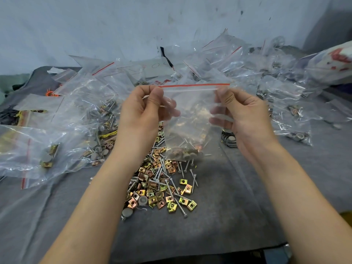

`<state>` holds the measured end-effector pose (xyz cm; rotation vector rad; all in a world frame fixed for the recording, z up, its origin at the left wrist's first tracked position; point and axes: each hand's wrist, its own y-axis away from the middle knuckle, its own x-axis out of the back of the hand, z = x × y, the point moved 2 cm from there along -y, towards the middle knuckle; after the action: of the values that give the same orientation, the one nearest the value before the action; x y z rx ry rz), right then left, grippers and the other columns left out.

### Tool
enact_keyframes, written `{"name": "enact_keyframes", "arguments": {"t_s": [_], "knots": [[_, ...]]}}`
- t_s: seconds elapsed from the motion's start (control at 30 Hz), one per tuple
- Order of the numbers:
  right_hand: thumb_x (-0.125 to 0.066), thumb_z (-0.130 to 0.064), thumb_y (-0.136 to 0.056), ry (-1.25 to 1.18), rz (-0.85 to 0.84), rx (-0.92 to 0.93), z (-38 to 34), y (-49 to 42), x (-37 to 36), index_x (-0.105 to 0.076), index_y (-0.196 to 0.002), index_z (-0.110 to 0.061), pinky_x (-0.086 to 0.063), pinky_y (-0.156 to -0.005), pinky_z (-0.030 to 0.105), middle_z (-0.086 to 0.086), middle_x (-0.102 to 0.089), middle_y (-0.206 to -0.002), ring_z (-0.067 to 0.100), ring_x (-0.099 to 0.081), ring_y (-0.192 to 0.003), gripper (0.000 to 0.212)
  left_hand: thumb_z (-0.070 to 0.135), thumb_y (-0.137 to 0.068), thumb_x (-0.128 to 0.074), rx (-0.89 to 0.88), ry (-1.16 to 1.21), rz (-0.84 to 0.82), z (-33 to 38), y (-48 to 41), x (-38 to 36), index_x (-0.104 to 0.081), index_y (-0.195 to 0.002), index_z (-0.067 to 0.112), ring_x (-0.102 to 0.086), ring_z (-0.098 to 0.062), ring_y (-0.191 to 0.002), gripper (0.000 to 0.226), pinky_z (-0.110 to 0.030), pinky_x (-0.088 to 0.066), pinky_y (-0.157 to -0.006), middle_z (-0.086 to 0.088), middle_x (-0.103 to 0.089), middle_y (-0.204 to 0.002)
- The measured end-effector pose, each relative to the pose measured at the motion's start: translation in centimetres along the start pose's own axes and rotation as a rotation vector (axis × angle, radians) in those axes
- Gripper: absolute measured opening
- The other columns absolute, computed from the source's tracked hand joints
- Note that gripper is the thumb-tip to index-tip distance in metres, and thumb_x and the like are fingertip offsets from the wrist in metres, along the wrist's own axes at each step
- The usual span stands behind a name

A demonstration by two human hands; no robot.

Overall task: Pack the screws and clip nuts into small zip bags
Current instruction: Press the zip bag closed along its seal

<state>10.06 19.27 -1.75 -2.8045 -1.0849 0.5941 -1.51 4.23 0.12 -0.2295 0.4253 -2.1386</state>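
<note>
Two top corners of a zip bag (187, 119) are pinched between thumb and fingers (142, 89): one by the left hand (141, 113), one by the right hand (242, 115). Bag is held upright over loose clip nuts (152, 200) and screws (187, 166) heaped on grey cloth (238, 206); some are seen in its bottom. Filled bags (38, 149) are piled left and behind

Fingers (172, 111) behind the zip bag (190, 101) show only as blurs.

A pale, dark-flecked wall (95, 25) rises behind a wide, wrinkled grey cloth (228, 216) — felt, perhaps — under soft, even light.
</note>
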Motion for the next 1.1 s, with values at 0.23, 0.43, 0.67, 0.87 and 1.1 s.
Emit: {"name": "enact_keyframes", "arguments": {"t_s": [0.23,0.43,0.67,0.87,1.1], "knots": [[-0.073,-0.036,-0.074,0.022,0.018,-0.037,0.4,0.1,-0.2,-0.073,-0.082,-0.015,-0.057,-0.054,0.026,-0.007,-0.068,-0.070,0.010,-0.064,-0.058,0.023,0.016,-0.108,-0.038,0.054,-0.092,0.055,-0.5,0.1,-0.1,-0.049,-0.094,0.015,-0.065,-0.013,-0.049,0.018,-0.024,-0.052,-0.050,0.008,-0.064,-0.060],[-0.070,-0.021,-0.092,0.027,0.002,-0.031,0.5,0.2,-0.4,-0.074,-0.082,-0.015,-0.056,-0.054,0.024,-0.007,-0.067,-0.071,0.009,-0.063,-0.060,0.012,0.018,-0.108,-0.035,0.096,-0.131,0.097,-0.7,0.3,-0.5,-0.048,-0.093,0.017,-0.065,-0.012,-0.050,0.020,-0.035,-0.057,-0.062,0.006,-0.063,-0.069],[-0.074,-0.030,-0.084,-0.019,0.034,-0.041,0.2,0.0,0.1,-0.072,-0.080,-0.014,-0.058,-0.057,0.025,-0.006,-0.068,-0.075,0.009,-0.062,-0.059,0.016,0.021,-0.102,-0.052,0.141,-0.086,-0.038,-0.4,0.5,-0.3,-0.064,-0.101,0.006,-0.068,-0.015,-0.067,0.019,-0.032,-0.058,-0.071,0.005,-0.066,-0.073],[-0.076,-0.043,-0.072,-0.016,-0.021,-0.056,0.2,-0.2,0.6,-0.078,-0.073,-0.020,-0.057,-0.060,0.024,-0.004,-0.071,-0.080,0.010,-0.065,-0.064,0.023,0.023,-0.100,-0.056,0.110,-0.068,-0.056,0.0,0.8,-0.2,-0.065,-0.099,0.011,-0.066,-0.014,-0.069,0.015,-0.034,-0.054,-0.072,0.006,-0.068,-0.072],[-0.081,-0.044,-0.064,0.043,-0.152,-0.080,0.6,0.3,-0.1,-0.081,-0.076,-0.019,-0.057,-0.061,0.024,0.000,-0.075,-0.085,0.010,-0.067,-0.070,0.027,0.019,-0.098,-0.058,0.092,-0.033,-0.037,-0.1,0.9,-0.6,-0.061,-0.087,0.014,-0.062,-0.012,-0.069,0.013,-0.030,-0.047,-0.067,0.005,-0.067,-0.077]]}}
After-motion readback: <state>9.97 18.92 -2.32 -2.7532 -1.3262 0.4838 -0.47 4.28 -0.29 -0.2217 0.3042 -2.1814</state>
